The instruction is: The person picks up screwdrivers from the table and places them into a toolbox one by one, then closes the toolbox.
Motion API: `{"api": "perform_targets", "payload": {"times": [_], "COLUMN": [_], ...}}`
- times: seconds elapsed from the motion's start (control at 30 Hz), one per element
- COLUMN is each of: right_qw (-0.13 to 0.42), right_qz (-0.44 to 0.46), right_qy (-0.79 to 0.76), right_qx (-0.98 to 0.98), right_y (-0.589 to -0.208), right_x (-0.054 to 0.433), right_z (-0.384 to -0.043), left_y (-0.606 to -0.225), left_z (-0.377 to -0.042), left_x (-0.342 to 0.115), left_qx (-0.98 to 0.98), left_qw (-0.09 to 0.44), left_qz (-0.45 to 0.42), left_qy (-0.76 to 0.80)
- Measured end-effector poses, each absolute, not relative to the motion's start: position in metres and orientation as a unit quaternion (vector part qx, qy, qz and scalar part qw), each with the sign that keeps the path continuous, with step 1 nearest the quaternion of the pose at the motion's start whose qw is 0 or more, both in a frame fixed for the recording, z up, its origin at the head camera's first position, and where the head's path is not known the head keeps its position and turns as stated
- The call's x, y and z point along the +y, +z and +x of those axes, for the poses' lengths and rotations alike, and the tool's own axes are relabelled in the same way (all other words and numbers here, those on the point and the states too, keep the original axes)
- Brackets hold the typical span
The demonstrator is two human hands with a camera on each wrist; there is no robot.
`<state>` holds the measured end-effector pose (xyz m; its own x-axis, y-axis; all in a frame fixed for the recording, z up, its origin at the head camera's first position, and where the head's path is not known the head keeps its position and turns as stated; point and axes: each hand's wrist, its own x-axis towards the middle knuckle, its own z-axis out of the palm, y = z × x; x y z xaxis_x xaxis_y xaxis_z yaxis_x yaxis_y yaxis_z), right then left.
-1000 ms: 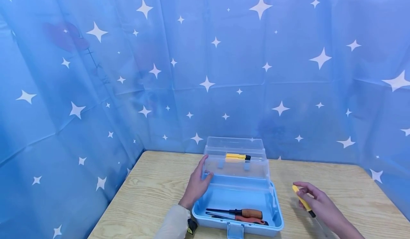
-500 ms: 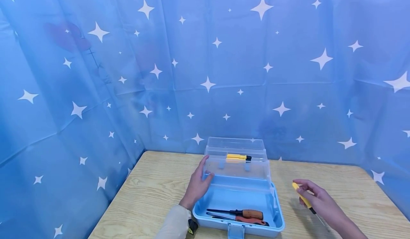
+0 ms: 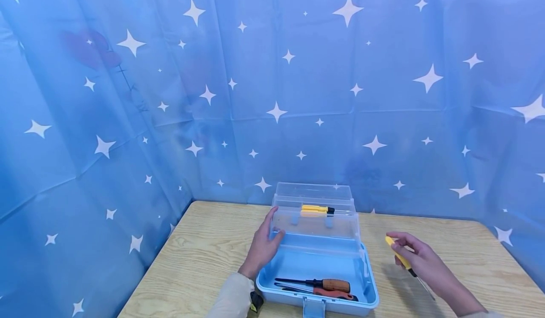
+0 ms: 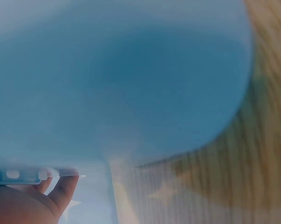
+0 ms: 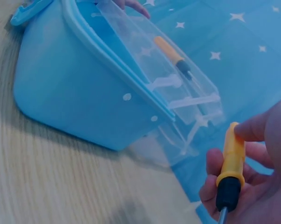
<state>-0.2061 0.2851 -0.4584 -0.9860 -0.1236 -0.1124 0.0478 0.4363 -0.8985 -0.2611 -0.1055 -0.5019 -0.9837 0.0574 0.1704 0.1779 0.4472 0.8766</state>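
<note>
My left hand (image 3: 260,248) holds the left edge of the clear tray (image 3: 289,225) raised over the light blue toolbox (image 3: 266,287). A yellow-handled screwdriver (image 3: 317,208) lies in that tray. To the right of the box, my right hand (image 3: 426,261) pinches another yellow-handled screwdriver (image 5: 234,158) by its handle, above the table, its shaft pointing back toward me. On the box floor lie a wooden-handled screwdriver (image 3: 335,285) and a red-handled screwdriver (image 3: 332,292). In the left wrist view the blue box wall (image 4: 131,84) fills most of the picture.
The toolbox stands on a wood-grain table (image 3: 204,251). Its front latch (image 3: 313,307) hangs down. A small black and yellow object (image 3: 255,302) sits by its front left corner, partly hidden by my sleeve. A blue starry curtain (image 3: 298,95) rises behind the table.
My right hand has moved slightly up and left, toward the toolbox, with the screwdriver in it. The left hand stays at the tray.
</note>
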Motion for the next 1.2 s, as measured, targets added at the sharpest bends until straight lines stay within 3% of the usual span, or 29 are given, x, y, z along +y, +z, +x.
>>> {"api": "perform_targets", "payload": {"times": [1.2], "right_qw": [0.044], "right_qz": [-0.049], "right_qy": [-0.529], "right_qx": [0.846], "right_y": [-0.426], "right_x": [0.257], "right_z": [-0.234], "left_y": [-0.501], "left_z": [-0.261], "left_x": [-0.107], "left_qx": [-0.849], "left_qw": [0.049], "left_qz": [-0.069], "left_qy": [-0.521]}}
